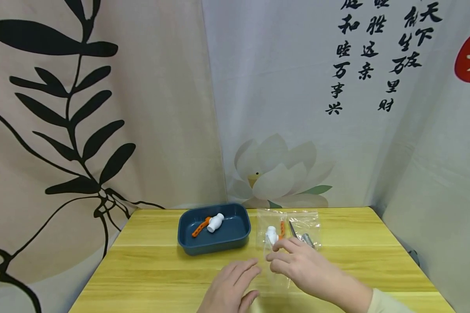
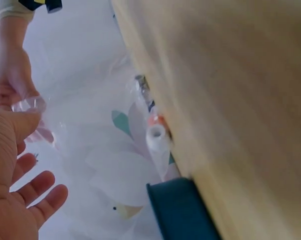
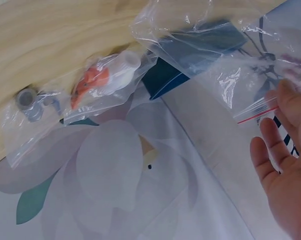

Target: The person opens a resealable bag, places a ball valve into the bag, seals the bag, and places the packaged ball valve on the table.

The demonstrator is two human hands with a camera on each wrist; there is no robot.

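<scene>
My right hand [image 1: 303, 265] pinches the edge of a clear zip bag [image 3: 220, 90] with a red line along its seal. Loose and see-through, the bag hangs between my two hands. My left hand [image 1: 233, 284] is just left of it, fingers extended; in the left wrist view its thumb overlaps the plastic. Beyond the right hand lie two more clear bags. One contains a white part [image 1: 271, 234] with an orange piece [image 3: 93, 80], the other a grey cylindrical fitting [image 1: 307, 240] and a dark slender piece [image 1: 293, 229].
A dark blue tray [image 1: 219, 249] stands left of the bags, near the table's back edge. Inside it rests a white barrel-shaped part [image 1: 216, 222] with an orange lever [image 1: 201, 227]. A printed cloth [image 1: 172, 108] hangs behind the wooden table [image 1: 149, 269].
</scene>
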